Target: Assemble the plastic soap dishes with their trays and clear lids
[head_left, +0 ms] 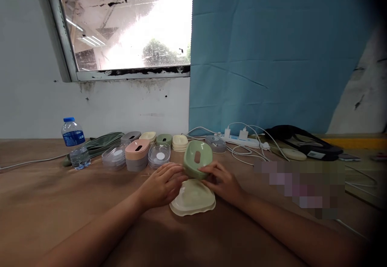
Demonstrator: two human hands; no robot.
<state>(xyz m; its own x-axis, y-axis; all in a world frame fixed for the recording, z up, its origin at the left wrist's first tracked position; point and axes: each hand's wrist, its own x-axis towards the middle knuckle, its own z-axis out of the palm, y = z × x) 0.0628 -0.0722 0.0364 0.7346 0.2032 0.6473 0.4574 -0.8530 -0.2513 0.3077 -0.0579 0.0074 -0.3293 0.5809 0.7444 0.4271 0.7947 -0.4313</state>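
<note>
A light green oval plastic lid [203,151] with a slot in its middle is tilted up in front of me. My right hand [223,180] pinches its lower right edge between thumb and fingers. At its lower left side is my left hand [165,184], fingers stretched out and held together; whether the fingertips touch the lid I cannot tell. Just below, a cream plastic piece [193,206] with a wavy rim lies on the brown table, partly covered by my left fingers.
Behind my hands stand a pink and grey box [137,156], clear lids [159,156], cream lids [179,142] and a grey container [216,143]. A water bottle [75,144] is at the left. Cables run from a power strip [242,139]; a black bag [298,138] lies right.
</note>
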